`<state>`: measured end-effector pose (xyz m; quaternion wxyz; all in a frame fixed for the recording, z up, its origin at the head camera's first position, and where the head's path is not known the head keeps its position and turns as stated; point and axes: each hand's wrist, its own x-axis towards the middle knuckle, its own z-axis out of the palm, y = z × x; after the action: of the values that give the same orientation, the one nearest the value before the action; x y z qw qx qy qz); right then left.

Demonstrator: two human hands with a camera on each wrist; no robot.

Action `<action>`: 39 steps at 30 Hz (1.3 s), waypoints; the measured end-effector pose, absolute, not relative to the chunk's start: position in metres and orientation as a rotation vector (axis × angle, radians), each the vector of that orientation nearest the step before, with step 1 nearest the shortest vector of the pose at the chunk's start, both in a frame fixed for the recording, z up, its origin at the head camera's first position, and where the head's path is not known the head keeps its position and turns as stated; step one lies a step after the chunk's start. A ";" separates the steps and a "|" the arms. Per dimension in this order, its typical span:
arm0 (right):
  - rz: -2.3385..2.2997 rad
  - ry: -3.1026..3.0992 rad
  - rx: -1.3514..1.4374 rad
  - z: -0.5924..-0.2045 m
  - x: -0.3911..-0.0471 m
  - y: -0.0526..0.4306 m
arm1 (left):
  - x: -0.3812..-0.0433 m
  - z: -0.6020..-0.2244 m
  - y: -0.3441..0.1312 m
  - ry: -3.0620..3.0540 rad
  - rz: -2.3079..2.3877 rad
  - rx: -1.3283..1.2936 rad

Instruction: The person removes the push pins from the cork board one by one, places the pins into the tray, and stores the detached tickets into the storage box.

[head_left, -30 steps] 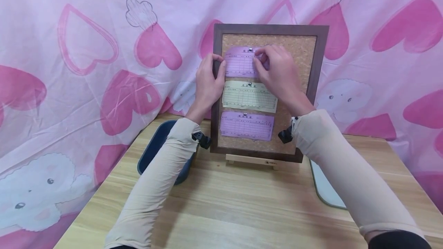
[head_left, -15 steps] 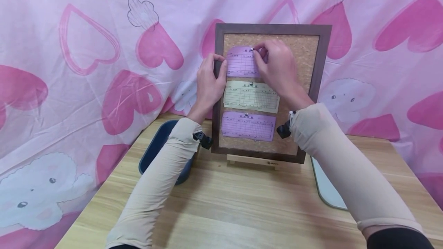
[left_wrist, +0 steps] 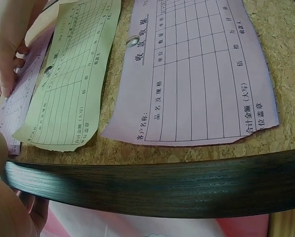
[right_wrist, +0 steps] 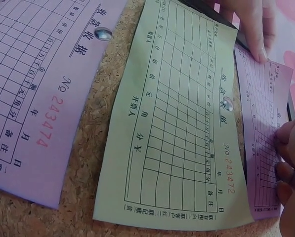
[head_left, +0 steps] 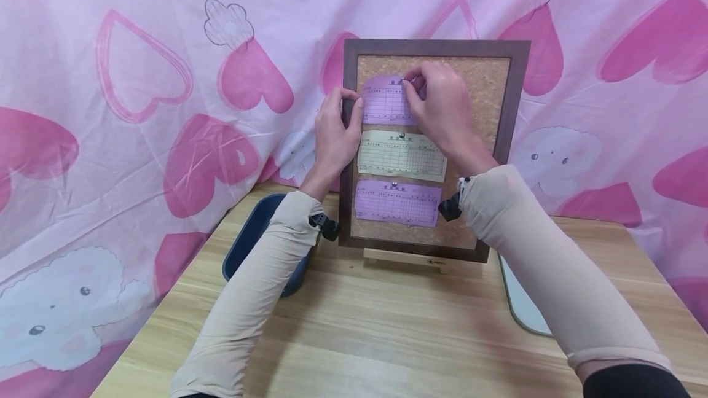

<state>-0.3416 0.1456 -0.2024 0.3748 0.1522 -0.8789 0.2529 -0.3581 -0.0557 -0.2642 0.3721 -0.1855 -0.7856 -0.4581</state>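
Head view: a corkboard (head_left: 489, 75) in a dark frame (head_left: 346, 201) rests on a small wooden stand (head_left: 395, 257) on the worktop (head_left: 387, 330). A yellow slip (head_left: 401, 155) and a lower purple slip (head_left: 397, 202) sit beneath a top purple slip (head_left: 381, 104). The left hand (head_left: 335, 131) grips the frame's left side, thumb at that top slip's edge. The right hand (head_left: 442, 100) pinches the pin (head_left: 402, 81) near its upper edge. Whether the pin is going in or coming out cannot be told; either way, a straight push or pull, without sideways twist, should spare the paper a tear.

Left wrist view: the left hand wraps the frame, some fingers beyond it: a sound brace, since the corkboard could tip on its stand under pressure. The right hand's fingertips reach the top purple slip, past the yellow slip.

Right wrist view: the left thumb overlaps one end of the top purple slip; the right hand's curled fingers lie towards the other, hiding the pin. Light thumb pressure there ought to stop the paper turning, and the right wrist is best held off the yellow slip
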 end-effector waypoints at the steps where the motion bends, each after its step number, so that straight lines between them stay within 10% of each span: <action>1: 0.649 -2.251 0.389 -0.202 -0.342 0.145 | -0.358 -0.264 -0.056 -2.013 -1.171 -0.475; 39: 0.654 -2.306 0.444 -0.200 -0.337 0.148 | -0.355 -0.264 -0.053 -1.985 -1.170 -0.488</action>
<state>-0.3368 0.1484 -0.1996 0.3449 0.1711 -0.8879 0.2519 -0.3551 -0.0525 -0.2644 0.3830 -0.1914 -0.7785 -0.4589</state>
